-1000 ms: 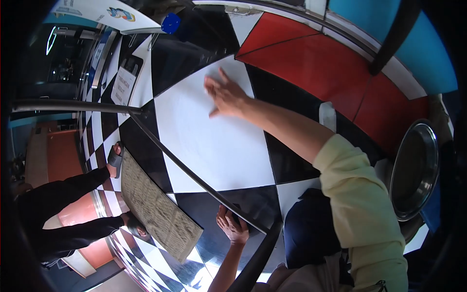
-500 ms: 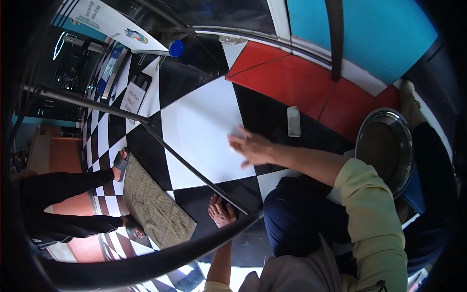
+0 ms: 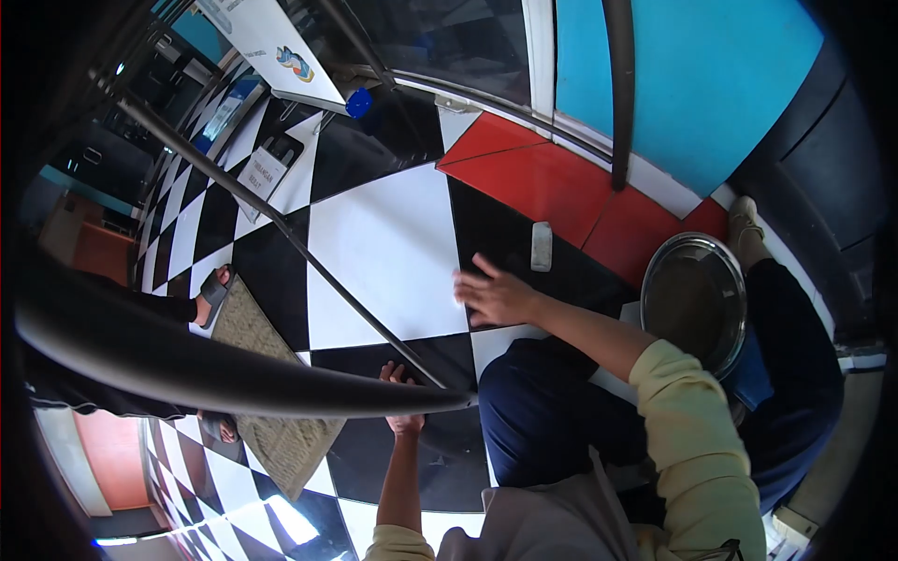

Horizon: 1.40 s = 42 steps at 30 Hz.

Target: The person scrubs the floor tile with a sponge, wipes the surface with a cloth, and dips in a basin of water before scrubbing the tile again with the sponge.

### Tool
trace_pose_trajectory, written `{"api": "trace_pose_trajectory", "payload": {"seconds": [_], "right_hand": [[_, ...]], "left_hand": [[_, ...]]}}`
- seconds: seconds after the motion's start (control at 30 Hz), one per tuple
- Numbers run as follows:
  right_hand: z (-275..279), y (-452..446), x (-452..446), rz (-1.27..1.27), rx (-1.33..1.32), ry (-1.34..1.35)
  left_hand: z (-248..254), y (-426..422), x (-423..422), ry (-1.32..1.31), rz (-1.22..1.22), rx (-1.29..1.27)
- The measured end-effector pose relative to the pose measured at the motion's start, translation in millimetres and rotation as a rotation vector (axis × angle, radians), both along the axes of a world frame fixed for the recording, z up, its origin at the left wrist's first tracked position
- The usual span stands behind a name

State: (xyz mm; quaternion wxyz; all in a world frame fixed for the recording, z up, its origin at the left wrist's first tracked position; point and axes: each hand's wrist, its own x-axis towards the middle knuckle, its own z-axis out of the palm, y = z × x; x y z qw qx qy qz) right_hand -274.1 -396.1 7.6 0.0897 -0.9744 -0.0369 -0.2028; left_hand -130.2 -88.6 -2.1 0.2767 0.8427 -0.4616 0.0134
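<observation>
My right hand (image 3: pixel 496 297) hovers over or lies on the right edge of the white floor tile (image 3: pixel 383 257), fingers spread and slightly blurred, holding nothing. My left hand (image 3: pixel 402 400) is down by the black tile (image 3: pixel 421 467), partly hidden behind a thick dark bar (image 3: pixel 234 374); its fingertips show above the bar, and what it holds, if anything, is hidden. A small whitish block (image 3: pixel 541 246) lies on the black tile beyond my right hand. The round metal basin (image 3: pixel 694 301) stands to the right, beside my leg.
A thin dark rail (image 3: pixel 309 257) crosses the view. At left, another person's sandalled foot (image 3: pixel 213 294) is beside a brown mat (image 3: pixel 271 374). Behind are red tiles (image 3: pixel 533 182), a turquoise panel (image 3: pixel 697 93), a standing banner (image 3: pixel 281 51) and a small sign (image 3: pixel 262 175).
My right hand has swept from the far part of the white tile towards me and its right edge. The view has shifted, and the thick bar now covers part of my left hand.
</observation>
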Motion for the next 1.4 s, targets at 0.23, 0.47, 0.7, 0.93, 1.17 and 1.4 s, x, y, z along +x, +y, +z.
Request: {"api": "trace_pose_trajectory", "payload": {"seconds": [0.23, 0.47, 0.7, 0.93, 1.17, 1.4], "right_hand": [[-10.1, 36.2, 0.2, 0.178, 0.006, 0.016], [2.3, 38.1, -4.1, 0.089, 0.238, -0.04], [50.1, 51.2, -61.8, -0.644, 1.108, -0.456], [58.1, 55.5, -145.0, -0.792, 0.807, -0.232], [75.1, 53.7, -122.2, -0.803, 0.954, -0.06], [49.1, 42.0, -51.4, -0.524, 0.574, 0.129]], "left_hand": [[2.7, 7.6, -1.3, -0.12, 0.035, 0.22], [-30.8, 17.9, 10.2, -0.14, 0.079, 0.279], [4.7, 1.8, -2.3, -0.108, 0.125, 0.19], [9.4, 1.1, -1.1, -0.084, 0.081, 0.172], [10.1, 23.7, 23.7, -0.228, 0.191, 0.108], [10.5, 38.7, 27.6, -0.081, 0.586, 0.148]]}}
